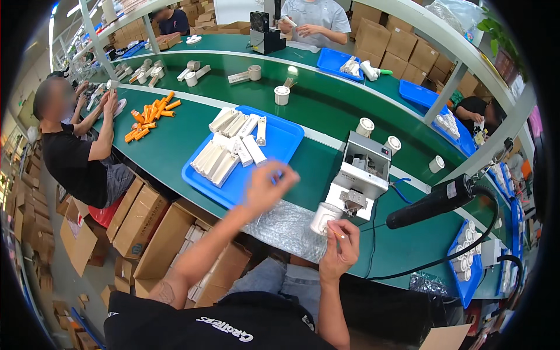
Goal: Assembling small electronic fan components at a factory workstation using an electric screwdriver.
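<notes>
The right hand point(340, 251) had its grip closed on a white cup point(325, 219), held up just in front of the machine point(363, 175) on the green bench point(312, 169). The left hand point(266, 189), blurred, hung by the near right part of the blue tray point(286, 137), close to white casings point(214, 160); whether its grip was open or closed could not be told.

From the wearer's head, the fisheye view (bent at its rim) faces down over the workbench point(315, 169).
</notes>
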Tool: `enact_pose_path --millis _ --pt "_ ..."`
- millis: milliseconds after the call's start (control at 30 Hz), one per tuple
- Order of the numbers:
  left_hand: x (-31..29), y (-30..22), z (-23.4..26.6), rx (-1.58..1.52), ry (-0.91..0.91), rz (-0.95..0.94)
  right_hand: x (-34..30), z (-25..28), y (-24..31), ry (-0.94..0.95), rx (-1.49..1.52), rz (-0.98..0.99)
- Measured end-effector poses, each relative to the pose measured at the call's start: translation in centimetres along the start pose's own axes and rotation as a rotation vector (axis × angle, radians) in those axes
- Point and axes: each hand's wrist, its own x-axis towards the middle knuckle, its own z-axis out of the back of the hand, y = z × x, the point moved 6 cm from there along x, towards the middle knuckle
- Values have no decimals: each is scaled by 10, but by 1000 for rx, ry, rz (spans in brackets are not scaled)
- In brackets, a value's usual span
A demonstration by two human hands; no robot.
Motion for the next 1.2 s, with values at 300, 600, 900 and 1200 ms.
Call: enact_pose_path --millis 300,600,900,1200 --pt "124 129 48 988 -122 113 -16 -31 -3 289 66 19" --pt "-1 5 -9 -1189 47 246 -11 -34 -42 227 317 -497" --pt "-44 -27 -69 -1507 148 374 0 -42 -20 248 50 -296" --pt "-51 -25 -69 -1125 4 272 -4 -39 -23 243 55 -324"
